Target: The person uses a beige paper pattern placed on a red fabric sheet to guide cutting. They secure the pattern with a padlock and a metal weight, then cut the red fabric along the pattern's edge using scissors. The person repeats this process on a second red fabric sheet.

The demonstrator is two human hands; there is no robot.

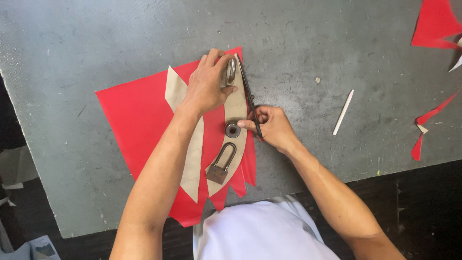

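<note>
So there's a red fabric sheet (139,115) lying flat near the front edge of a grey table (96,43), with two tan paper patterns on top. The curved pattern (236,108) on the right is the one being worked on, the other pattern (185,139) sits just left of it.

Right hand (272,126) is curled around dark scissors (250,96), blades running along the right edge of the curved pattern and pointing away from the person. Left hand (207,82) is pressed down at the top of that pattern, fingers wrapped over a metal weight (231,71).

Two more weights sit on the same pattern: a round one (232,128) right by the right-hand fingertips, and a brass padlock (221,166) below that.

Off to the right there's a white chalk stick (343,112) lying well apart, and red scraps (428,120) near the table's right edge.
</note>
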